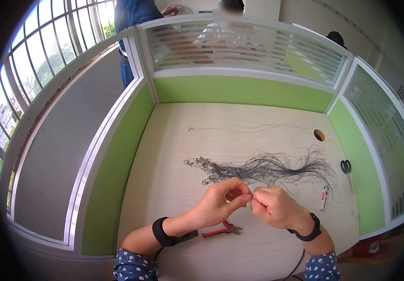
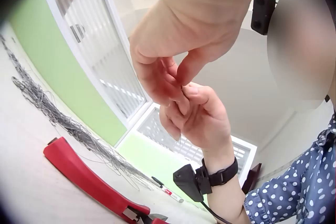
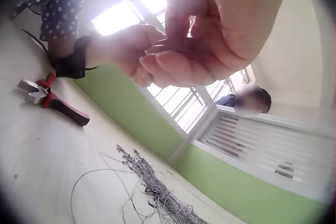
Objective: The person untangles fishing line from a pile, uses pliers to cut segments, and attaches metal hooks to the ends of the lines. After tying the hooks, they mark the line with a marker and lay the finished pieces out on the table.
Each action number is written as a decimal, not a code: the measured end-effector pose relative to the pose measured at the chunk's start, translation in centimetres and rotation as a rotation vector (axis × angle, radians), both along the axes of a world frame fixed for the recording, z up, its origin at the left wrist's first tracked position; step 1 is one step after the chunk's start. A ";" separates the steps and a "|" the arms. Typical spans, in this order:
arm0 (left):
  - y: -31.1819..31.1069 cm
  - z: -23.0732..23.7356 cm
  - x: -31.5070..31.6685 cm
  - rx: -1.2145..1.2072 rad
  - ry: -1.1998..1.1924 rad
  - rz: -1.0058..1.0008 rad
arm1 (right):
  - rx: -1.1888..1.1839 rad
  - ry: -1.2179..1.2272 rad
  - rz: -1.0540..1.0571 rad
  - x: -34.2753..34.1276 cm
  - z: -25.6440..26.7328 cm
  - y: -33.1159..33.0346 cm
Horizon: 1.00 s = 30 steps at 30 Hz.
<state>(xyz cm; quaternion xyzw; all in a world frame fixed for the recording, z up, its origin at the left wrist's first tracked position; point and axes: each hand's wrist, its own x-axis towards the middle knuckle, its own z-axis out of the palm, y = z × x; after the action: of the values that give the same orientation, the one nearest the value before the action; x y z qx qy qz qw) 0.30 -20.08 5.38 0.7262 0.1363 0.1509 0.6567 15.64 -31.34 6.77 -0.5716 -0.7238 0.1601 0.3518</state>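
Both hands meet in front of me over the near part of the desk, fingertips together. My left hand (image 1: pixel 223 199) pinches a thin dark strand (image 2: pixel 182 87) between thumb and forefinger. The right hand (image 1: pixel 276 206), its fingers curled in, pinches the same strand right beside the left fingertips. Most of the strand is hidden by the fingers; it looks like fine wire. Just beyond the hands lies a long bundle of fine dark wires (image 1: pixel 258 169), with small loops at its left end and loose, spread ends at the right. Red-handled pliers (image 1: pixel 223 230) lie below the hands.
A white marker-like tube (image 1: pixel 324 198) and black-handled scissors (image 1: pixel 346 166) lie at the right. Farther back, a few separate strands (image 1: pixel 253 127) stretch toward a round desk hole (image 1: pixel 319 135). Green partitions (image 1: pixel 239 91) enclose the desk; people are beyond them.
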 end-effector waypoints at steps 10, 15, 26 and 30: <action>0.8 0.0 0.0 -0.571 -0.101 0.096 | 0.051 0.432 -0.144 -0.6 0.7 0.1; 0.3 -0.1 0.0 -0.530 -0.137 0.099 | 0.111 0.256 -0.120 0.0 0.2 0.4; 1.3 0.0 -0.1 -0.371 -0.063 0.104 | 0.293 0.034 -0.179 0.0 0.0 0.6; 0.8 1.3 -0.2 -0.256 0.151 0.090 | 0.292 -0.010 -0.173 -0.3 0.0 0.5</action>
<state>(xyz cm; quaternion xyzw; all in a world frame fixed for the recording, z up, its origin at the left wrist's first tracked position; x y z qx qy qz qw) 0.10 -19.26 6.73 0.6389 0.2358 0.1066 0.7245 15.39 -30.80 6.80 -0.5753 -0.6892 0.0193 0.4400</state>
